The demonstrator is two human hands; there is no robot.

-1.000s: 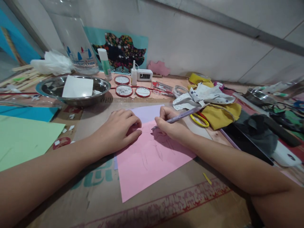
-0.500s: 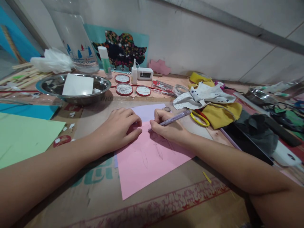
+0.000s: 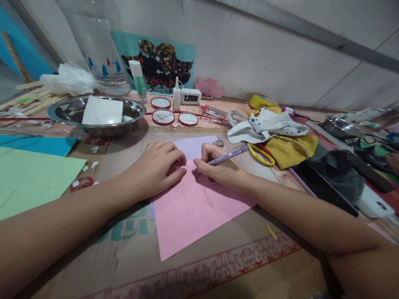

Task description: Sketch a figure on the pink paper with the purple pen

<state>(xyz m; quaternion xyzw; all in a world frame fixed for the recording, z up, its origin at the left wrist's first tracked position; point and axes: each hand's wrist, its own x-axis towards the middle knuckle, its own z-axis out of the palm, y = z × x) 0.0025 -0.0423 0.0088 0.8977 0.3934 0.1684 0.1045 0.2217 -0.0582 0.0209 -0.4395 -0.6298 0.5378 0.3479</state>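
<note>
A pink paper sheet (image 3: 190, 216) lies on the brown cardboard surface (image 3: 131, 257), over a lilac sheet (image 3: 195, 145). My left hand (image 3: 156, 168) rests on the pink sheet's upper left corner with fingers curled, pressing it down. My right hand (image 3: 220, 166) grips a purple pen (image 3: 229, 155), its tip touching the pink sheet near the top edge. Faint drawn lines show on the paper below the pen.
A steel bowl (image 3: 62, 112) with a white card stands at the back left, red-rimmed lids (image 3: 162, 116) and a glue bottle (image 3: 176, 95) behind. Green paper (image 3: 31, 178) lies left. Yellow scissors (image 3: 262, 154), cloths (image 3: 274, 128) and dark items sit right.
My right hand with the pen has slid a little to the left along the top of the pink sheet. My left hand has stayed in place.
</note>
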